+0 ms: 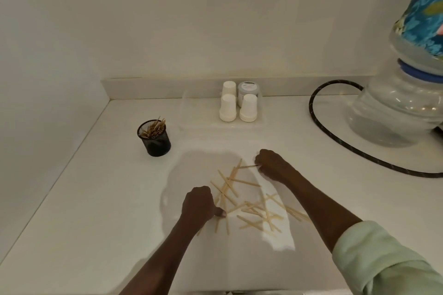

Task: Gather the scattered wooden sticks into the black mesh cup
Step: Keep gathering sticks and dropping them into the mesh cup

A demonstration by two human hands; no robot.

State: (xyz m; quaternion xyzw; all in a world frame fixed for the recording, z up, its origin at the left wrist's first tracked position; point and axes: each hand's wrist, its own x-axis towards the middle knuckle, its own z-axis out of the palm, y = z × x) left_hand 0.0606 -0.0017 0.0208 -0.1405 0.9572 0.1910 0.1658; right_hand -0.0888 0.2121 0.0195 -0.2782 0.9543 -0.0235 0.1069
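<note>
On white counter (96, 199) | left hand (199, 203) pinches sticks (254, 208) | right hand (273, 163) pinches 1 stick (248, 166)

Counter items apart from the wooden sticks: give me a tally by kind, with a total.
Black mesh cup: 1
White paper cups, upside down: 3
Grey-lidded jar behind them: 1
Clear water bottle, inverted: 1
Black cable: 1
Total: 7
</note>
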